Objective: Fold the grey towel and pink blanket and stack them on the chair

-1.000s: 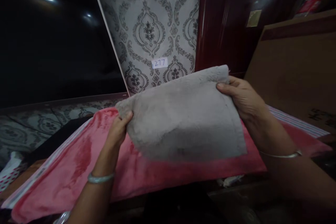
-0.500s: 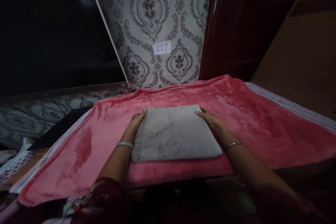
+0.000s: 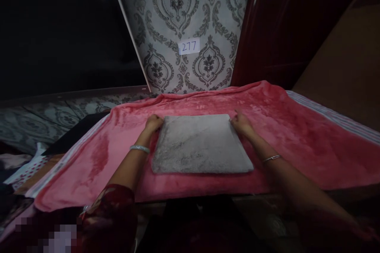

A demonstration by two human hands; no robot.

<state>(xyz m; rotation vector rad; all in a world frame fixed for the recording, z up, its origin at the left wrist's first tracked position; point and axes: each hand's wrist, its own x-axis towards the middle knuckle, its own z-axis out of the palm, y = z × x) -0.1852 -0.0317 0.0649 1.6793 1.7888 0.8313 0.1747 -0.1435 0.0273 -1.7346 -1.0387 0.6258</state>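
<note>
On top of the pink plush blanket (image 3: 282, 134), pinning the folded grey fluffy cloth (image 3: 200, 144) flat, left hand (image 3: 152, 123) and right hand (image 3: 242, 123) curled at its far corners, squaring the fold.

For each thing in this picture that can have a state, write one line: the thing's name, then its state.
Grey fluffy cloth: folded flat, lying on the pink blanket.
Pink blanket: spread out, front edge hanging over.
Left hand: curled at the cloth's far left corner, touching it.
Right hand: at the far right corner, touching it.
Paper label: stuck on the patterned wall, reads 277.
</note>
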